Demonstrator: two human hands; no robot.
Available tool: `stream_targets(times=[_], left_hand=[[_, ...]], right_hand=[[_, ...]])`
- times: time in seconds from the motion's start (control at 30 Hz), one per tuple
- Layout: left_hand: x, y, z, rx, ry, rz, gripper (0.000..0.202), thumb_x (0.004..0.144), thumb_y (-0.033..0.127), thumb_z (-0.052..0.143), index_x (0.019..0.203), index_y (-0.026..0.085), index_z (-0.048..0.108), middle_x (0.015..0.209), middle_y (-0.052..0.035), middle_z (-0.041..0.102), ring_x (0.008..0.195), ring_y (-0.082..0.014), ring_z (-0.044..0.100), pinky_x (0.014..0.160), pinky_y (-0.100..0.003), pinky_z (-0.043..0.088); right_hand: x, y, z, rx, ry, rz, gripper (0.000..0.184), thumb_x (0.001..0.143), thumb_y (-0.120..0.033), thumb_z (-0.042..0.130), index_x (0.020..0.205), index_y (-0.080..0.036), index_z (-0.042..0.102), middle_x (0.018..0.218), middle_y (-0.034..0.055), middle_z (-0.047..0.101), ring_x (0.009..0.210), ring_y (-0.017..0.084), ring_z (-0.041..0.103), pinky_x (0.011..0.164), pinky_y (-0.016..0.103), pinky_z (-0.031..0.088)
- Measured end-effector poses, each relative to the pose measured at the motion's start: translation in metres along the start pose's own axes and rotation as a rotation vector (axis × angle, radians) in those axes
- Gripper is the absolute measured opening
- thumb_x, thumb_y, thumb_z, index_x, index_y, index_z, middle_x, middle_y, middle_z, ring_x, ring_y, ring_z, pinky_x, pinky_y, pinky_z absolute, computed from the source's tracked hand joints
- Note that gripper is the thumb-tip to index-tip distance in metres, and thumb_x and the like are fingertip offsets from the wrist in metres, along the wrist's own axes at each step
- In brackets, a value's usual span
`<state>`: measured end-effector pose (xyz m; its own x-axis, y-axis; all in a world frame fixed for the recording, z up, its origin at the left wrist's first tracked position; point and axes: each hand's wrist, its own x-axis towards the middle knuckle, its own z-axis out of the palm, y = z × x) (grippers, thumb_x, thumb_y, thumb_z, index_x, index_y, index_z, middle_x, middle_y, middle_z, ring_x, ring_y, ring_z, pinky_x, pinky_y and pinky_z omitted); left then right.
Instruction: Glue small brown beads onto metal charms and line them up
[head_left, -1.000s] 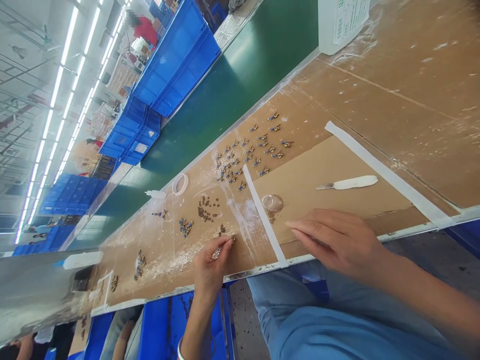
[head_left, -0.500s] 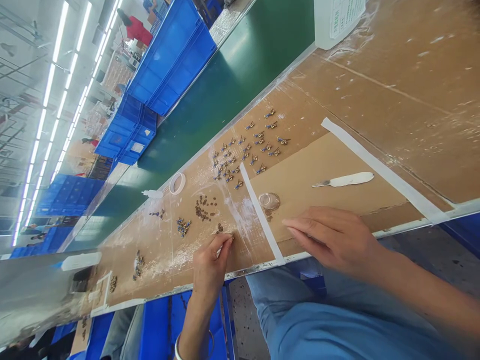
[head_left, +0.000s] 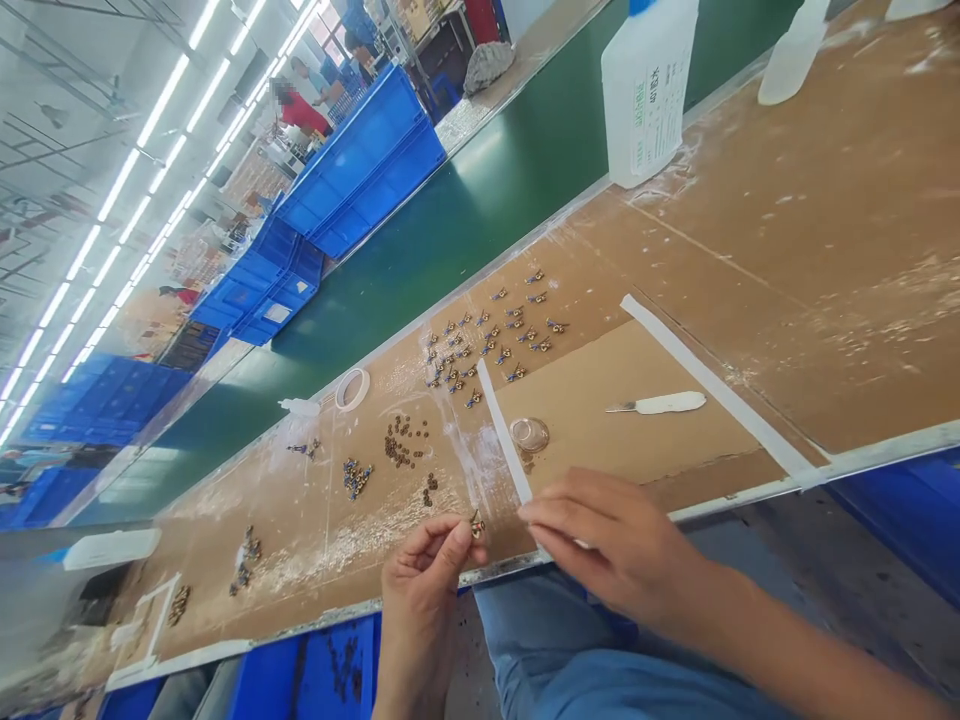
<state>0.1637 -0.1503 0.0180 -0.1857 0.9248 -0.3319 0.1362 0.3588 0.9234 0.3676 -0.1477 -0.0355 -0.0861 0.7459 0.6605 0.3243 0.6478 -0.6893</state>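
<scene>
The left hand (head_left: pixel 424 580), low in the middle of the frame, has thumb and forefinger closed on a small part (head_left: pixel 475 523), a brass-coloured speck with a touch of blue. It is held just above the near edge of the cardboard-covered bench (head_left: pixel 787 250). The right hand (head_left: pixel 622 545) comes in from the lower right with its fingers stretched out and lying side by side, the tips just beside the part. Nothing shows in its grasp.

The part looks feather-light and rigid, probably metal. It is so tiny that weight matters less than losing it: smooth sides could let it slip or flick from a loose grip. A fingertip pinch across its body, as the left hand has it, seems the only sensible hold. Whether it has a delicate end is too small to tell.

Up the frame from the hands lie a scatter of brown bits (head_left: pixel 405 440), rows of blue-and-brass pieces (head_left: pixel 487 335), a white tape strip (head_left: pixel 504 445), a clear dish (head_left: pixel 529 434) and a white-handled blade (head_left: pixel 660 404).

A second ago the left fingertips were down on the cardboard beside the nearest few bits; now they are lifted and drawn back to the bench edge. The right hand, then flat on the cardboard right of the tape strip, has slid left to meet them. The view has also tipped up, showing more of the white bottle (head_left: pixel 649 90).
</scene>
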Motion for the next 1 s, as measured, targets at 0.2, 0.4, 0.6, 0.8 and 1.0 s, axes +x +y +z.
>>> stream_targets(times=[0.2,0.4,0.6,0.8,1.0], left_hand=[[-0.014,0.004,0.008,0.042,-0.068,0.036,0.020,0.073,0.034,0.082,0.076,0.016,0.076,0.062,-0.0023,0.069,0.063,-0.0137,0.064,0.066,-0.023,0.054],[-0.021,0.011,0.013,0.138,-0.066,0.134,0.016,0.073,0.034,0.082,0.076,0.018,0.078,0.062,-0.0033,0.072,0.061,-0.0159,0.067,0.062,-0.024,0.057],[-0.027,0.013,0.011,0.256,-0.021,0.272,0.013,0.072,0.034,0.082,0.077,0.022,0.080,0.070,-0.0042,0.076,0.070,-0.0209,0.071,0.075,-0.031,0.060],[-0.022,0.006,0.009,-0.098,-0.052,0.072,0.020,0.070,0.035,0.086,0.079,0.019,0.077,0.062,-0.0023,0.068,0.066,-0.0162,0.066,0.075,-0.029,0.058],[-0.012,-0.002,0.010,-0.687,-0.149,-0.174,0.023,0.069,0.027,0.089,0.080,0.016,0.071,0.064,0.0050,0.055,0.056,-0.0041,0.051,0.083,-0.030,0.057]], right_hand=[[0.001,-0.012,0.012,0.112,-0.062,0.052,0.014,0.100,-0.019,0.051,0.097,-0.017,0.064,0.082,0.0025,0.065,0.075,0.014,0.058,0.069,0.026,0.048],[-0.001,-0.013,0.010,0.101,-0.072,0.024,0.014,0.100,-0.018,0.050,0.096,-0.017,0.063,0.082,0.0026,0.064,0.074,0.014,0.057,0.070,0.027,0.048],[0.002,-0.013,0.007,0.072,-0.046,-0.063,0.014,0.099,-0.013,0.050,0.097,-0.015,0.063,0.081,0.0032,0.066,0.073,0.014,0.059,0.068,0.026,0.049],[0.006,-0.022,-0.004,0.000,0.040,-0.076,0.012,0.099,-0.015,0.052,0.103,-0.017,0.063,0.085,0.0024,0.069,0.076,0.013,0.063,0.074,0.026,0.052],[0.002,-0.013,-0.019,-0.194,0.129,-0.104,0.014,0.097,-0.014,0.056,0.105,-0.018,0.066,0.090,0.0028,0.073,0.083,0.014,0.068,0.085,0.027,0.052]])
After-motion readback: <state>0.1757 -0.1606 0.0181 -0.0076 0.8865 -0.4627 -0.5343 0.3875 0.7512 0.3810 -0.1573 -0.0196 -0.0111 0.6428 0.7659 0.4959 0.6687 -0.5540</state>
